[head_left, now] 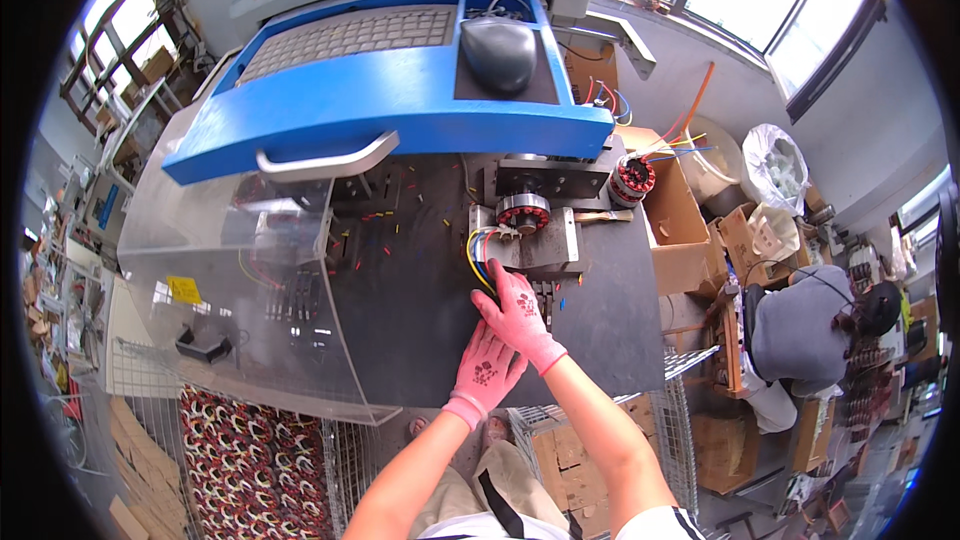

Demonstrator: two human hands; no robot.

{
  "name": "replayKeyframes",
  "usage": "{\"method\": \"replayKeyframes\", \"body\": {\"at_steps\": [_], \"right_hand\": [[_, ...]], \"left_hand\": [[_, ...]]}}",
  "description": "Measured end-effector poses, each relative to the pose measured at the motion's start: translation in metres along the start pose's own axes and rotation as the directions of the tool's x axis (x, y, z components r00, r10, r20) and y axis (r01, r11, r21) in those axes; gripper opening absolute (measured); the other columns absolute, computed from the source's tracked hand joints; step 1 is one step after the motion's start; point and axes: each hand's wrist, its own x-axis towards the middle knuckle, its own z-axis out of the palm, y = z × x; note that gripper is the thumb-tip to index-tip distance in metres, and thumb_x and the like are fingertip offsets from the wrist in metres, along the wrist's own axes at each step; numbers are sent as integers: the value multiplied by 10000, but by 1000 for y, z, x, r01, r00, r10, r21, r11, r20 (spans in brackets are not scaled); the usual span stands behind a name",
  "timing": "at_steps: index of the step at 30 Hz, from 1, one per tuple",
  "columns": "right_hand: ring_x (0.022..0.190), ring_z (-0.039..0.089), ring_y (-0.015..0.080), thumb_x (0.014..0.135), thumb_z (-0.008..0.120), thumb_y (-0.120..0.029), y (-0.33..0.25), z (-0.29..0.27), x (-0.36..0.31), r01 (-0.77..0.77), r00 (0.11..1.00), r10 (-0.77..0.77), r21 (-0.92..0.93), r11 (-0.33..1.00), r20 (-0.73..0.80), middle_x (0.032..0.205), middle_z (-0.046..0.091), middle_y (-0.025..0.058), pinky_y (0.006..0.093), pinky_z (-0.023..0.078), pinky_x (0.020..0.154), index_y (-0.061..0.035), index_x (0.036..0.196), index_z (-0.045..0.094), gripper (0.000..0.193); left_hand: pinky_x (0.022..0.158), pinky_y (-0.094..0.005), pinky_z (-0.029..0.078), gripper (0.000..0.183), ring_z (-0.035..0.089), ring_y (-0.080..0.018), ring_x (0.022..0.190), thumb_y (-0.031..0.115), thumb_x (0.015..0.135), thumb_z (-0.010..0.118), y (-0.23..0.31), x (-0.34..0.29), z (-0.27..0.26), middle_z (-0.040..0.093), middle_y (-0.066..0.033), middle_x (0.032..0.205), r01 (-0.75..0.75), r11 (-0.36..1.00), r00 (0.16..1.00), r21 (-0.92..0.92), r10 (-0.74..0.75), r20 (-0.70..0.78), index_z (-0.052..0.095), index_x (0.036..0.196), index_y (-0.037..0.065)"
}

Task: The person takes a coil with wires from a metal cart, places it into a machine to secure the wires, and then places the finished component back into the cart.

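Both my hands wear pink gloves with a dark print on the back. My right hand (517,322) is closed around the loose wires (474,252), yellow, blue and red, its index finger pointing up along them. They come from a round motor stator (523,213) with red-and-dark windings, seated in a metal fixture (535,254). My left hand (486,372) lies just below and partly under the right one. Its fingers are drawn together, but their tips are hidden, so what they hold cannot be seen.
A blue keyboard drawer (390,120) with a mouse (499,54) overhangs the dark tabletop (400,325). At left stands a clear plastic cover (240,310). Another stator (632,180) and a hammer-like tool (604,216) lie right. Small coloured sleeves are scattered about. A person (808,330) sits bent over at right.
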Motion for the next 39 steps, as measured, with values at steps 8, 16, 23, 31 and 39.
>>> {"method": "replayKeyframes", "body": {"at_steps": [8,16,23,31,39], "right_hand": [[1116,573,299,827,659,-176,15,-62,77,255,904,-322,-250,934,-281,1207,607,132,403,450,951,-72,1215,597,407],[1017,576,324,759,717,-276,-4,-80,48,85,991,-105,-208,974,-86,1054,602,130,424,472,857,-71,1156,607,461],[1002,613,263,866,652,-273,-100,-70,-130,-117,947,60,166,979,315,1117,616,155,361,489,876,24,1226,576,473],[677,543,34,942,623,-235,-146,-5,-127,-708,673,87,607,361,734,1008,679,52,154,401,544,-1,1197,604,346],[817,631,126,949,605,-179,-221,81,-193,-645,746,-21,729,229,666,1083,667,114,228,509,744,38,1214,586,343]], "left_hand": [[1170,-456,211,603,347,-345,1364,327,909,526,-7,-1,-13,362,-161,1484,-15,999,1000,44,13,25,387,1417,32],[1132,-464,294,543,430,-317,1309,297,928,583,20,-21,-41,454,-119,1429,276,327,910,-904,-390,137,431,1378,33],[1058,-571,380,786,463,-299,1296,678,839,524,72,-104,-106,472,-80,1403,41,-764,849,-644,-313,426,393,1424,171],[1033,-585,400,851,441,-367,1300,679,853,508,78,-218,-136,447,-123,1420,126,-790,813,-600,-264,519,334,1452,100],[1030,-557,423,767,522,-355,1232,666,878,485,62,-324,-176,531,-108,1352,-166,-874,782,-457,-399,479,417,1396,104]]}}
